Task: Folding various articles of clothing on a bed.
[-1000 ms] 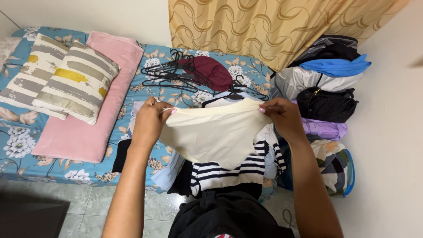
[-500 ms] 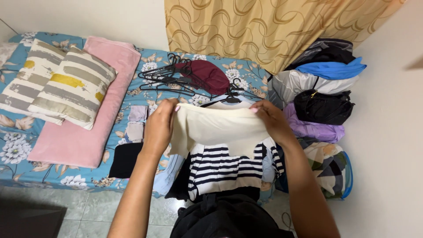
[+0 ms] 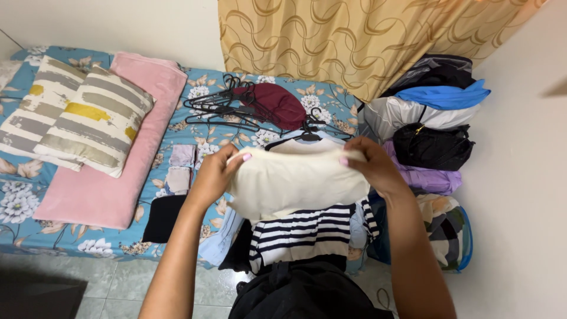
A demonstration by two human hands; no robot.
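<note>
Bed w/ blue floral sheet (image 3: 177, 127) extended behind and to the left of the grip. Gold patterned curtain (image 3: 354, 41) hung beyond it. Stack of bags and bundled cloth (image 3: 434, 124) stood to the right of the grip. Pink folded blanket (image 3: 112, 159) and striped cushions (image 3: 77, 118) lay well to the left. Black-and-white striped knit top (image 3: 301, 233) lay directly below the grip. Black plastic hangers (image 3: 221, 106) and maroon cloth (image 3: 280, 103) lay just beyond.

Cream soft fabric garment (image 3: 298, 180) was held above the striped top, doubled over into a compact bundle. Left hand (image 3: 215, 174) was closed on its left edge; right hand (image 3: 369, 168) was closed on its right edge, thumbs on top.

Judgement: fold approx. half done; garment not yet set down. Small folded items (image 3: 180, 168) lay just left of the grip.
</note>
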